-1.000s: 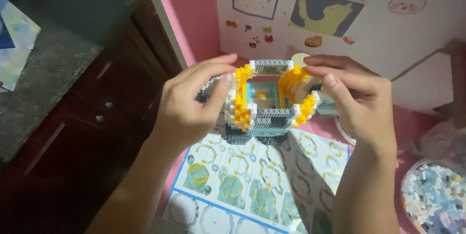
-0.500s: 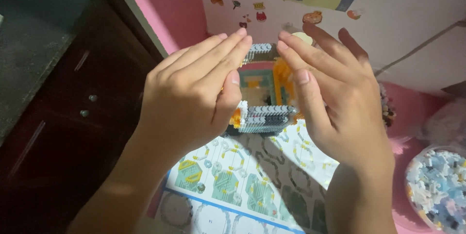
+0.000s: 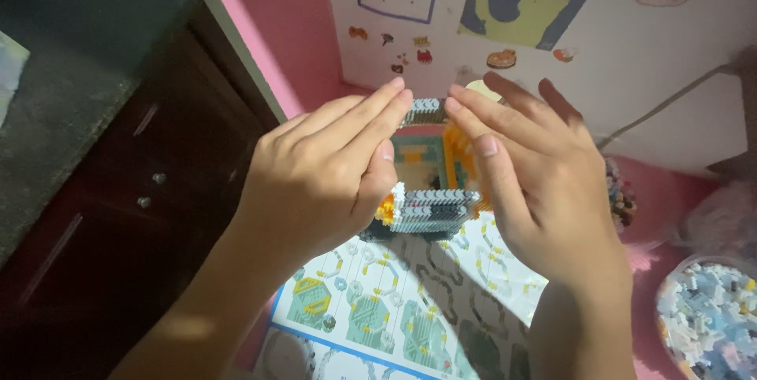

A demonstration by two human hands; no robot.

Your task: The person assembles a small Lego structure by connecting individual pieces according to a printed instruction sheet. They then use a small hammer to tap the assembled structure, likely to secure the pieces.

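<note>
While both of my hands are cupped flat round it, the item at centre is a small brick-built model, grey and white along its near wall, orange down the sides, with a teal panel inside.

Left hand: fingers straight and together, palm pressed to the model's left side, fingertips reaching its far top edge. Neither curled into a fist nor let go; it bears on the model flat.

Right hand: same posture, mirrored, palm against the right side, fingers slightly fanned over the far corner.

Position of model: held between the palms, over the printed instruction sheet; whether its base rests on the sheet I cannot tell, since my hands hide the lower edges.

Surroundings: pink surface beneath the sheet; round tray of loose pale bricks at lower right, well apart from my hands; a small dish of darker pieces just beyond my right hand; white wall panel with stickers behind; dark wooden cabinet to the left.

State of build, by my judgement: four walls stand and look closed at the corners, so the shell seems well advanced. The top appears open and the tray is still full of bricks, so a good deal likely remains.
</note>
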